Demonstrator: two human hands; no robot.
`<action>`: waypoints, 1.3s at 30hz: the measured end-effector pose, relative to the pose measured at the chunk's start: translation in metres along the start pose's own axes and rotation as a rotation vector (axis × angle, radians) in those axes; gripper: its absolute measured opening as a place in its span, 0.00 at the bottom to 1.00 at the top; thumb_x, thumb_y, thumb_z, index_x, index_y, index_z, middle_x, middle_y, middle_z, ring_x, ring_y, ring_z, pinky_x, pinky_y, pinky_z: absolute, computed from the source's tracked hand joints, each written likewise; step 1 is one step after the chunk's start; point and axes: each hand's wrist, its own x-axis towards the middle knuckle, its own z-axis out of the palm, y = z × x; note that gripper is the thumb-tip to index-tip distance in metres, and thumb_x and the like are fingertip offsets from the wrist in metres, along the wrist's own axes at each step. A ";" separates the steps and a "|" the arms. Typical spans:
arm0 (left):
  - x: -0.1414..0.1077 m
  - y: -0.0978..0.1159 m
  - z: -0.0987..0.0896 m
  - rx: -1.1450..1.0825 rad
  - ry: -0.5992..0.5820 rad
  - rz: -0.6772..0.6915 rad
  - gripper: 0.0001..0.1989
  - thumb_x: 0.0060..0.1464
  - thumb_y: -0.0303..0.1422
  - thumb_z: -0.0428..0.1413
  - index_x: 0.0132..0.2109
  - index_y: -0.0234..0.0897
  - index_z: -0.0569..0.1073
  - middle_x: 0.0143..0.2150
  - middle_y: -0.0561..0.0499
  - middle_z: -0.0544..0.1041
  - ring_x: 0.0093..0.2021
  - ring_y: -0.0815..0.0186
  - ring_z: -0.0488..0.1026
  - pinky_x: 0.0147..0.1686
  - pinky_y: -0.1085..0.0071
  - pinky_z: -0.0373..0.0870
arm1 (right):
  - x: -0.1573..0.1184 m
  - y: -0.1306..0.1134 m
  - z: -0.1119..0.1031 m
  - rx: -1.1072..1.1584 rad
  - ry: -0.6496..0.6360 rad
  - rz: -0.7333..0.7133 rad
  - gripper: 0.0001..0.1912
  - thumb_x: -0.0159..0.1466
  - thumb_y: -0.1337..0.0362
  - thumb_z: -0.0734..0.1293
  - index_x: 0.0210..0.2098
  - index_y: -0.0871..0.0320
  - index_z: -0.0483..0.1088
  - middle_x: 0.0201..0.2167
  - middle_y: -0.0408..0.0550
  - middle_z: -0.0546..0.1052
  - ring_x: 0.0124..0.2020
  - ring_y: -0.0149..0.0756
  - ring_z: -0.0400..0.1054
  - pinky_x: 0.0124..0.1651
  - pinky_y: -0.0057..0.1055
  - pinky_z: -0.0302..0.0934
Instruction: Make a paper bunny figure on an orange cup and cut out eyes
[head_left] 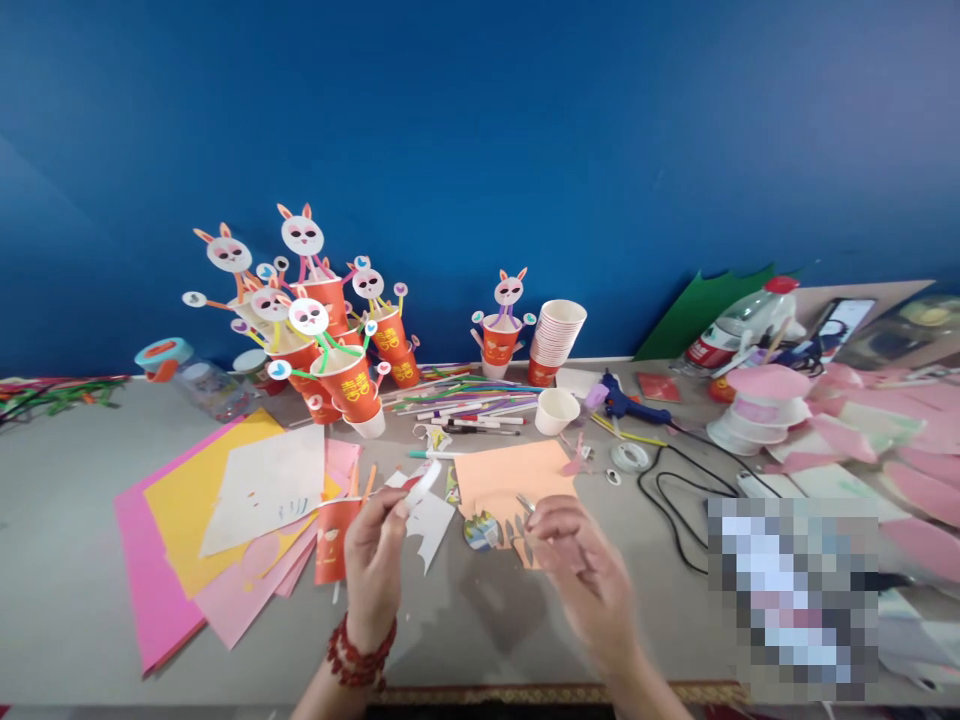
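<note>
- Lower left of frame: yellow sheet (174, 490) on the tabletop (52, 540)
- Upper left of centre: rabbit-faced red cups (356, 385)
- Lower centre: left hand (377, 550), grip pinched closed on a white paper piece (425, 484)
- Centre: orange sheet (517, 468), lower edge cut
- Lower right of centre: right hand (583, 555), grip curled around a shiny tool (525, 503), mostly hidden
- Right: blue glue gun (634, 407)

A paper-craft workspace: the grey table (60, 560) against a blue wall (480, 150) bears paper-cup rabbits (352, 388) far left, coloured paper sheets (176, 500) left, cut peach paper (517, 468) near centre, and a glue gun (632, 408) right.
</note>
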 end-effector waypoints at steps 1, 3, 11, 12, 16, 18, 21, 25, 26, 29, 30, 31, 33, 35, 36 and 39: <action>0.001 0.002 -0.001 -0.004 -0.109 0.047 0.07 0.61 0.32 0.53 0.37 0.38 0.74 0.31 0.52 0.72 0.30 0.65 0.67 0.31 0.71 0.62 | 0.000 0.003 -0.005 -0.022 -0.013 0.013 0.08 0.66 0.68 0.65 0.44 0.51 0.71 0.42 0.49 0.72 0.46 0.39 0.69 0.48 0.34 0.65; 0.000 0.008 0.000 -0.024 -0.347 0.174 0.07 0.61 0.31 0.53 0.37 0.38 0.75 0.32 0.50 0.72 0.34 0.63 0.68 0.36 0.68 0.64 | -0.001 0.010 -0.012 -0.061 -0.099 0.047 0.21 0.66 0.66 0.66 0.58 0.48 0.65 0.55 0.52 0.69 0.54 0.42 0.66 0.55 0.38 0.63; -0.006 0.015 0.014 -0.221 -0.699 0.171 0.11 0.64 0.32 0.50 0.40 0.39 0.78 0.32 0.49 0.74 0.37 0.62 0.70 0.48 0.61 0.64 | -0.007 0.007 -0.036 -0.028 -0.454 0.109 0.35 0.66 0.57 0.68 0.68 0.49 0.53 0.37 0.45 0.79 0.48 0.42 0.73 0.63 0.46 0.57; -0.006 0.014 0.014 -0.210 -0.739 0.168 0.11 0.64 0.32 0.51 0.43 0.40 0.78 0.35 0.48 0.75 0.40 0.62 0.71 0.51 0.60 0.64 | -0.009 0.006 -0.042 -0.015 -0.464 0.120 0.32 0.65 0.55 0.68 0.66 0.50 0.57 0.35 0.45 0.80 0.47 0.42 0.74 0.63 0.47 0.57; -0.009 0.011 0.013 -0.103 -0.751 0.186 0.18 0.62 0.31 0.54 0.58 0.44 0.70 0.55 0.43 0.72 0.57 0.57 0.67 0.57 0.59 0.63 | -0.013 0.009 -0.072 -0.234 -0.319 0.101 0.11 0.67 0.59 0.66 0.47 0.52 0.73 0.38 0.48 0.81 0.50 0.43 0.74 0.62 0.42 0.60; -0.009 0.009 0.011 -0.028 -0.691 0.193 0.18 0.63 0.30 0.53 0.59 0.44 0.69 0.58 0.43 0.70 0.59 0.57 0.66 0.59 0.59 0.62 | -0.014 0.017 -0.088 -0.455 -0.183 0.082 0.14 0.67 0.61 0.65 0.52 0.53 0.71 0.40 0.51 0.81 0.49 0.44 0.74 0.56 0.39 0.66; -0.007 0.006 0.001 0.048 -0.550 0.175 0.12 0.64 0.29 0.51 0.53 0.43 0.72 0.53 0.44 0.74 0.55 0.58 0.70 0.56 0.60 0.65 | -0.015 0.037 -0.106 -0.760 -0.099 0.056 0.27 0.67 0.59 0.64 0.65 0.52 0.59 0.37 0.50 0.81 0.44 0.46 0.77 0.47 0.40 0.70; -0.001 -0.001 -0.023 0.173 -0.348 0.250 0.09 0.64 0.28 0.51 0.47 0.41 0.74 0.47 0.46 0.76 0.50 0.59 0.73 0.50 0.62 0.70 | -0.014 0.062 -0.114 -0.948 -0.155 -0.051 0.31 0.68 0.59 0.62 0.68 0.53 0.53 0.39 0.50 0.82 0.48 0.48 0.75 0.48 0.43 0.70; -0.001 -0.004 -0.031 0.216 -0.296 0.289 0.09 0.63 0.28 0.51 0.46 0.41 0.74 0.46 0.46 0.77 0.50 0.58 0.73 0.50 0.61 0.70 | -0.014 0.066 -0.113 -0.981 -0.153 -0.068 0.31 0.68 0.58 0.62 0.69 0.54 0.53 0.43 0.52 0.81 0.50 0.49 0.73 0.50 0.44 0.69; 0.001 -0.011 -0.055 0.346 -0.062 0.341 0.09 0.63 0.30 0.52 0.47 0.41 0.74 0.47 0.46 0.76 0.51 0.56 0.72 0.52 0.58 0.69 | -0.014 0.068 -0.106 -1.007 -0.101 -0.087 0.34 0.67 0.56 0.64 0.69 0.55 0.52 0.51 0.55 0.77 0.54 0.52 0.70 0.54 0.48 0.65; 0.001 -0.014 -0.063 0.393 0.041 0.333 0.09 0.63 0.31 0.52 0.49 0.40 0.73 0.49 0.45 0.75 0.53 0.55 0.72 0.54 0.56 0.68 | -0.014 0.067 -0.103 -0.987 -0.074 -0.092 0.34 0.67 0.55 0.64 0.69 0.55 0.52 0.50 0.56 0.77 0.53 0.53 0.70 0.54 0.49 0.65; 0.001 -0.018 -0.072 0.446 0.145 0.317 0.11 0.62 0.33 0.53 0.51 0.40 0.72 0.50 0.44 0.74 0.54 0.55 0.71 0.54 0.55 0.67 | -0.015 0.066 -0.100 -0.962 -0.042 -0.099 0.32 0.68 0.56 0.63 0.68 0.55 0.54 0.48 0.55 0.78 0.52 0.53 0.71 0.54 0.50 0.65; 0.003 -0.027 -0.087 0.562 0.297 0.273 0.18 0.61 0.37 0.54 0.56 0.38 0.68 0.54 0.41 0.72 0.55 0.53 0.69 0.55 0.53 0.66 | -0.015 0.063 -0.093 -0.911 0.023 -0.114 0.27 0.68 0.57 0.63 0.65 0.54 0.60 0.45 0.55 0.79 0.51 0.53 0.71 0.53 0.51 0.65; 0.005 -0.036 -0.101 0.667 0.301 0.203 0.27 0.59 0.43 0.56 0.61 0.37 0.63 0.57 0.39 0.70 0.55 0.52 0.69 0.54 0.53 0.67 | -0.015 0.061 -0.085 -0.845 0.061 -0.136 0.21 0.68 0.59 0.64 0.60 0.53 0.66 0.45 0.55 0.79 0.48 0.52 0.73 0.52 0.50 0.66; 0.006 -0.040 -0.106 0.717 0.262 0.160 0.29 0.58 0.45 0.56 0.62 0.37 0.61 0.56 0.38 0.70 0.54 0.51 0.70 0.53 0.52 0.68 | -0.015 0.060 -0.081 -0.803 0.059 -0.142 0.19 0.68 0.60 0.64 0.58 0.53 0.68 0.45 0.55 0.78 0.47 0.51 0.73 0.51 0.48 0.68; 0.007 -0.051 -0.111 0.795 0.091 -0.002 0.31 0.57 0.51 0.54 0.61 0.38 0.61 0.49 0.41 0.75 0.50 0.50 0.73 0.48 0.52 0.70 | -0.014 0.056 -0.064 -0.683 -0.010 -0.120 0.14 0.68 0.63 0.63 0.52 0.54 0.72 0.46 0.55 0.77 0.44 0.47 0.74 0.46 0.42 0.71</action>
